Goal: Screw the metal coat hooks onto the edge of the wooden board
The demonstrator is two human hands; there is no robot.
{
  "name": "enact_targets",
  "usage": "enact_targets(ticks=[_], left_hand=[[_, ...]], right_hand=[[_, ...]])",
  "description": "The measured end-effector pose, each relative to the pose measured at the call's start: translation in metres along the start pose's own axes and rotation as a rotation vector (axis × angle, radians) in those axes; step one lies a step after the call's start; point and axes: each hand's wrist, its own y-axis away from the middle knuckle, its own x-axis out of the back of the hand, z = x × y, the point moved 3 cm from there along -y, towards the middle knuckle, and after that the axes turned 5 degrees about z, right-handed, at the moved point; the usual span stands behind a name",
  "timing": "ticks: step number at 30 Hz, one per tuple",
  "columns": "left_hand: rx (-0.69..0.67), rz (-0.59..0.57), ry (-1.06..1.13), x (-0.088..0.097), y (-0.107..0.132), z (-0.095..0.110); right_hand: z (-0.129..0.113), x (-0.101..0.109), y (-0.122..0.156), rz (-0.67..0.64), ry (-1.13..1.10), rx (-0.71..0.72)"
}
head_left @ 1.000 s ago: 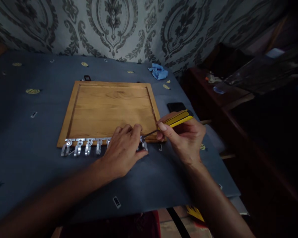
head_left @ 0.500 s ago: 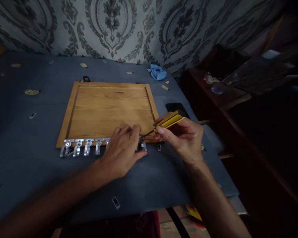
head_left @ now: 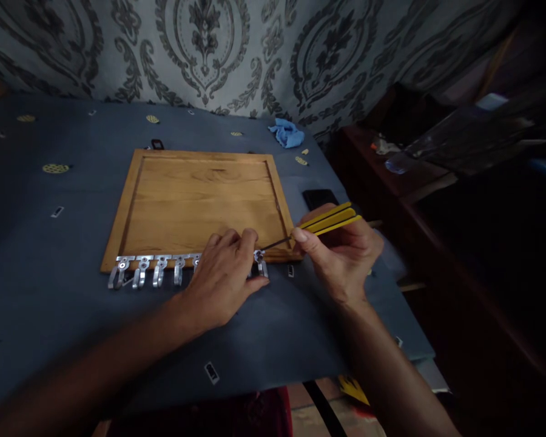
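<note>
A framed wooden board (head_left: 204,200) lies on the cloth-covered table. Along its near edge runs a metal hook rack (head_left: 161,267) with several silver hooks. My left hand (head_left: 225,273) is closed over the rack's right part, fingers on the board's edge and thumb by the hook at the right end; it hides the hooks beneath. In my right hand (head_left: 341,255) is a screwdriver (head_left: 325,220) with a yellow and black handle, pinched between thumb and fingers. Its thin shaft slants down left, the tip at or just above the screw of the rightmost hook (head_left: 260,262).
A crumpled blue cloth (head_left: 286,133) lies behind the board to the right. A dark phone-like object (head_left: 320,197) is beside the board's right edge, and a small black buckle-like piece (head_left: 157,144) behind it. Dark red furniture (head_left: 391,176) stands at the right.
My right hand and the screwdriver have shifted slightly right, the handle further from the hook and the tip a little higher. My left hand stays in place.
</note>
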Motion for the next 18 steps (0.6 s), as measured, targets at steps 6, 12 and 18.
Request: enact_targets(ticks=[6,12,18], left_hand=[[-0.009,0.026,0.006,-0.0011,0.0010,-0.0016],[0.012,-0.018,-0.009,-0.0007,-0.0006,-0.0001],[-0.002,0.002,-0.011,-0.0023,-0.0003,-0.0008]], right_hand=[[-0.0011,-0.0008,0.0005,-0.049,-0.026,0.004],[0.0012,-0.0022,0.0010,-0.072,-0.029,0.006],[0.0001,-0.0040,0.0004,-0.107,-0.038,0.002]])
